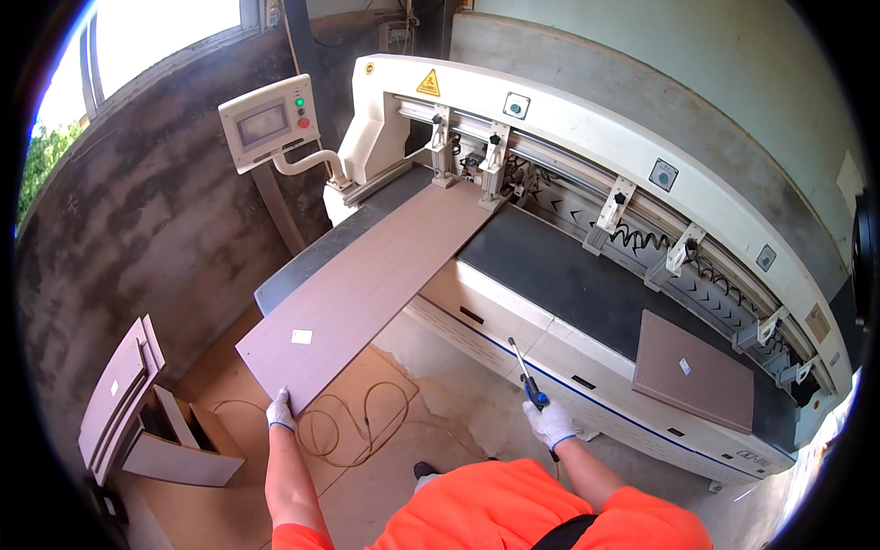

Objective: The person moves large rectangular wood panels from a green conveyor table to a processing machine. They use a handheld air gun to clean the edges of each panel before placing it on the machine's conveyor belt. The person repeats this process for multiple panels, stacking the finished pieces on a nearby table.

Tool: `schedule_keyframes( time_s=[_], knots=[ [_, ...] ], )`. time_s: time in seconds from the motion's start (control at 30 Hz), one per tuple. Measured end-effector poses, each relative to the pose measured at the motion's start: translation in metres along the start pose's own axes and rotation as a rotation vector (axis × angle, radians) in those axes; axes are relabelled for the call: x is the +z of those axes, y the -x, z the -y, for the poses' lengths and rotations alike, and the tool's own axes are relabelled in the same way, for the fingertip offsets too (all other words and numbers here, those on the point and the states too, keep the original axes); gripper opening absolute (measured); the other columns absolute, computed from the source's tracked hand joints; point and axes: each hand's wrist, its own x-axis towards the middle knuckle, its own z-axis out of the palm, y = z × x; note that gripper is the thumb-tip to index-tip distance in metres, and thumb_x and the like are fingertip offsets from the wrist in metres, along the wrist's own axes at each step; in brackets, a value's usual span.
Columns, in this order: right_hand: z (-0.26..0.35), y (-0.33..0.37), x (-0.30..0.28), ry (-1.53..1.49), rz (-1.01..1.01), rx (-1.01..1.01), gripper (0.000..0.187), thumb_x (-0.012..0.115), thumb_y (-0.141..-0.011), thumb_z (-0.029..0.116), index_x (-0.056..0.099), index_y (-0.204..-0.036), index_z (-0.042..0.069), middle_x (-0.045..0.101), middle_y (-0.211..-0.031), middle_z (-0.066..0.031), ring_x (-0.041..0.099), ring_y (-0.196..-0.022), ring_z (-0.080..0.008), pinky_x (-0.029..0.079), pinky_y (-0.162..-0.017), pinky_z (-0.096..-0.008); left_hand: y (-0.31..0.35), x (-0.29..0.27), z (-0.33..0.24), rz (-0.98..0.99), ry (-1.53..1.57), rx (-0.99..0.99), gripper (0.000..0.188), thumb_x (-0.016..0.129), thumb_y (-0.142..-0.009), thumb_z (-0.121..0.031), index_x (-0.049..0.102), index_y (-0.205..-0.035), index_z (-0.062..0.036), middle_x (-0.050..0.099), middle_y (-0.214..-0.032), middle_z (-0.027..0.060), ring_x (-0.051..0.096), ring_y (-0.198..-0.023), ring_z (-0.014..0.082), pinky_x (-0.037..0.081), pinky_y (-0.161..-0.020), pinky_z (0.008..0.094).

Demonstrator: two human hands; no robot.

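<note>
A long mauve-brown board (376, 266) lies slantwise on the machine's dark bed, its far end under two clamps (492, 174) and its near end jutting out toward me. My left hand (280, 412), in a white glove, grips the near corner with the fingers hidden beneath. A small white label (302, 336) is stuck on the board close to that corner. In my gloved right hand (550, 424) is an air blow gun (534, 392), blue and black with a thin metal nozzle pointing up and away, apart from the board.
The white machine (587, 128) spans the back, with more clamps (616, 206) along its beam. A shorter board (694, 371) rests on the bed's right end. At left stand a control screen (263, 125) and several stacked panels (119, 394). An air hose (376, 426) coils across the floor.
</note>
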Motion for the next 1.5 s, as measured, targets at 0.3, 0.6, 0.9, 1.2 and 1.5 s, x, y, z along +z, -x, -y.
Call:
schedule_keyframes(
  time_s=[0.3, 0.6, 0.9, 1.2, 1.5],
  knots=[
    [0.003, -0.026, -0.012, -0.019, -0.048, -0.002, 0.048, 0.063, -0.091, 0.053, 0.072, -0.104, 0.007, 0.073, -0.097, -0.0255, 0.069, -0.097, -0.0452, 0.054, -0.083, -0.0524, -0.037, -0.02, 0.007, 0.037, 0.138, 0.125, 0.032, 0.07, -0.098, -0.025, 0.067, -0.123, -0.0057, 0.071, -0.114, 0.0076, 0.069, -0.098, 0.0253, 0.059, -0.086, 0.0433],
    [-0.058, -0.08, -0.068, 0.091, -0.125, 0.107, 0.046, 0.064, -0.088, 0.051, 0.072, -0.112, 0.012, 0.074, -0.101, -0.0225, 0.07, -0.1, -0.0431, 0.054, -0.086, -0.0513, -0.014, 0.009, 0.007, -0.003, 0.08, 0.109, 0.037, 0.07, -0.098, -0.024, 0.066, -0.127, -0.0028, 0.07, -0.119, 0.0091, 0.068, -0.102, 0.0256, 0.057, -0.09, 0.0433],
    [-0.099, -0.172, -0.154, 0.245, -0.109, 0.057, 0.046, 0.066, -0.087, 0.047, 0.073, -0.113, 0.011, 0.073, -0.108, -0.0224, 0.069, -0.104, -0.0407, 0.054, -0.091, -0.0485, 0.058, 0.002, 0.052, 0.015, 0.178, 0.169, 0.037, 0.07, -0.098, -0.018, 0.064, -0.127, 0.005, 0.07, -0.121, 0.0131, 0.067, -0.106, 0.0266, 0.055, -0.096, 0.041],
    [-0.101, -0.296, -0.139, 0.524, -0.391, -0.287, 0.091, 0.078, -0.08, 0.053, 0.045, -0.142, -0.005, 0.064, -0.127, -0.0265, 0.06, -0.125, -0.0362, 0.048, -0.104, -0.0469, 0.376, 0.054, 0.29, -0.248, 0.346, 0.198, 0.036, 0.069, -0.094, -0.006, 0.06, -0.127, 0.0053, 0.069, -0.118, 0.0124, 0.067, -0.102, 0.0252, 0.055, -0.095, 0.042],
    [-0.101, -0.206, 0.022, -1.23, 1.461, 0.274, 0.061, 0.049, -0.103, 0.047, 0.05, -0.147, 0.004, 0.058, -0.144, -0.0168, 0.057, -0.126, -0.0379, 0.045, -0.11, -0.0528, 0.8, 0.064, 0.488, -0.899, 0.398, 0.097, 0.038, 0.075, -0.092, -0.025, 0.07, -0.106, 0.0104, 0.074, -0.1, 0.0152, 0.071, -0.092, 0.0219, 0.056, -0.083, 0.0368]
  ],
)
